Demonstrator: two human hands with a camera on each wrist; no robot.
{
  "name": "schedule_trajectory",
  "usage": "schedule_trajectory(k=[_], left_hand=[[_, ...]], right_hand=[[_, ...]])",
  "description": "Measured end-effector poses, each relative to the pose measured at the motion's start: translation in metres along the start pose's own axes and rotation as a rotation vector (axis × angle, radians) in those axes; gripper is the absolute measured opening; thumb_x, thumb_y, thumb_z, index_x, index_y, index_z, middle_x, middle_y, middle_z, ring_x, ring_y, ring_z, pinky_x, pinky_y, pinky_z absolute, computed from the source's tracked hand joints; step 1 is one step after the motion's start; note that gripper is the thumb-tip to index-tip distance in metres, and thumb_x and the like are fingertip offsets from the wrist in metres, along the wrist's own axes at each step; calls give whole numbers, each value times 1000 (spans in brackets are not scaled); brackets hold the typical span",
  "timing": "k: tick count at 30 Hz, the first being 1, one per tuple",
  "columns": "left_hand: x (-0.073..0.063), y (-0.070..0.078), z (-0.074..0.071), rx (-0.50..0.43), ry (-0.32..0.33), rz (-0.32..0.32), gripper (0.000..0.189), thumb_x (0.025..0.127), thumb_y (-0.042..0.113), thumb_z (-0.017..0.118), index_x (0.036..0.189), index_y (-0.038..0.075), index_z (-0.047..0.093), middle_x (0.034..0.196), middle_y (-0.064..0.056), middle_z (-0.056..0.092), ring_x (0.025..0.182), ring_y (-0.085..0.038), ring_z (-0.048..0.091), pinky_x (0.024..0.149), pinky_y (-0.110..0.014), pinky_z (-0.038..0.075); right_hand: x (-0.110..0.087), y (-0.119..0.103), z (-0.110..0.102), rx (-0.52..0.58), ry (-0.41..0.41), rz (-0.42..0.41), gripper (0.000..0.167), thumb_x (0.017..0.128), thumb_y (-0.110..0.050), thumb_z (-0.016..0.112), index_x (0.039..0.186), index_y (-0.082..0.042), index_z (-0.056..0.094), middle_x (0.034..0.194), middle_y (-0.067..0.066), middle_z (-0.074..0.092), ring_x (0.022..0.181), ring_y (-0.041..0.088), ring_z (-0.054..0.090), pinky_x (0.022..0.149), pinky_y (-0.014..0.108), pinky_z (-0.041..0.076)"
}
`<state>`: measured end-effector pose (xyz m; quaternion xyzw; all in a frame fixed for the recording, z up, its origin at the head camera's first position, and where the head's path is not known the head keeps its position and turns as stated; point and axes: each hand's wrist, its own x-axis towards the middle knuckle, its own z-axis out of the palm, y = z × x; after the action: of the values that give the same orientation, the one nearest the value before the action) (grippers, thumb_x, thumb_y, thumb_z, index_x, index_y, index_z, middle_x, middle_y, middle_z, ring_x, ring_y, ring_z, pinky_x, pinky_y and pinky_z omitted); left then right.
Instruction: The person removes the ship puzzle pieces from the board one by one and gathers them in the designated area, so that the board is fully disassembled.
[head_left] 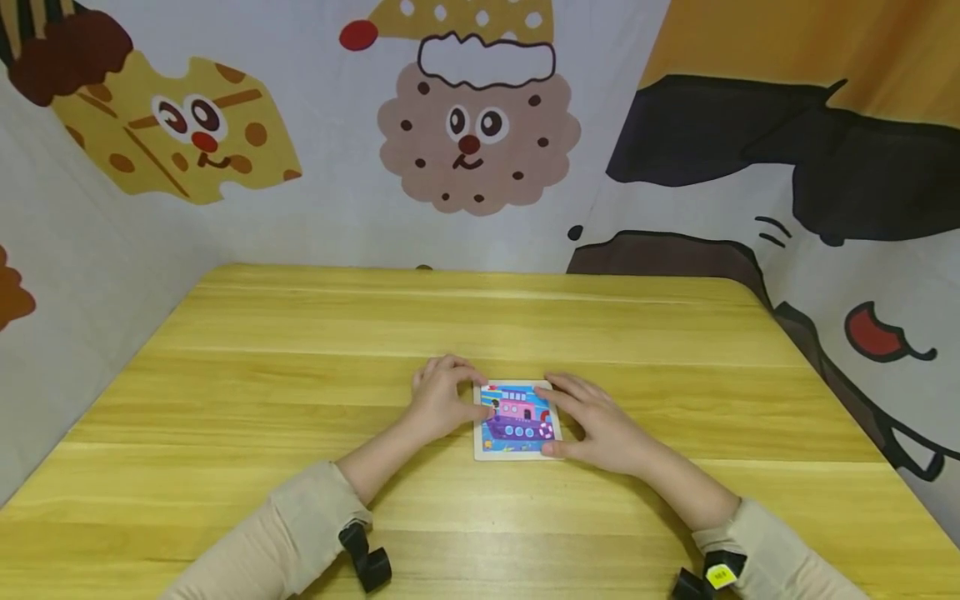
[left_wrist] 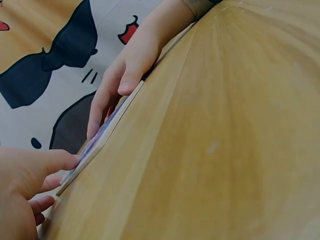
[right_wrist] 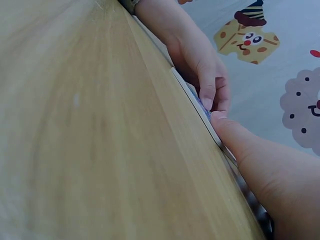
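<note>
A small square picture board (head_left: 517,421) with a pale rim lies flat on the wooden table, showing a pink and purple ship on blue. At its left edge is my left hand (head_left: 442,402), thumb on the picture and fingers round the rim by the far left corner. My right hand (head_left: 603,425) spans the right side, with thumb and a fingertip resting on top. The left wrist view shows the board (left_wrist: 107,130) edge-on between both hands, the left thumb above its edge. From the right wrist, the right thumb (right_wrist: 235,132) touches the board's top; its other fingers are hidden.
The yellow wooden table (head_left: 480,533) stretches around the board on all sides. Behind it hangs a white cloth (head_left: 330,225) printed with cartoon figures. Black straps (head_left: 367,562) are on both sleeve cuffs.
</note>
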<state>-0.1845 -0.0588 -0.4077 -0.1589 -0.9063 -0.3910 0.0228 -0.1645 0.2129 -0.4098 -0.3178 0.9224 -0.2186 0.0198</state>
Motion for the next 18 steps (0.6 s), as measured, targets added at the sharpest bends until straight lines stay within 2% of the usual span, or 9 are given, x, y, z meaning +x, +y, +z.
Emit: schedule_trajectory(k=[11, 18], left_hand=[[1, 4, -2, -3, -10, -29, 39, 66, 27, 88, 99, 17, 71, 116, -3, 57, 118, -28, 40, 104, -54, 12], [1, 5, -3, -4, -10, -25, 38, 67, 25, 87, 99, 15, 71, 117, -5, 57, 118, -30, 40, 104, -56, 12]], right_hand=[[1, -3, 0, -25, 6, -17, 80, 84, -62, 60, 148, -18, 38, 156, 6, 24, 141, 34, 18, 106, 62, 16], [3, -12, 2, -63, -41, -119, 66, 94, -46, 53, 151, -20, 31, 157, 3, 20, 143, 30, 15, 109, 57, 11]])
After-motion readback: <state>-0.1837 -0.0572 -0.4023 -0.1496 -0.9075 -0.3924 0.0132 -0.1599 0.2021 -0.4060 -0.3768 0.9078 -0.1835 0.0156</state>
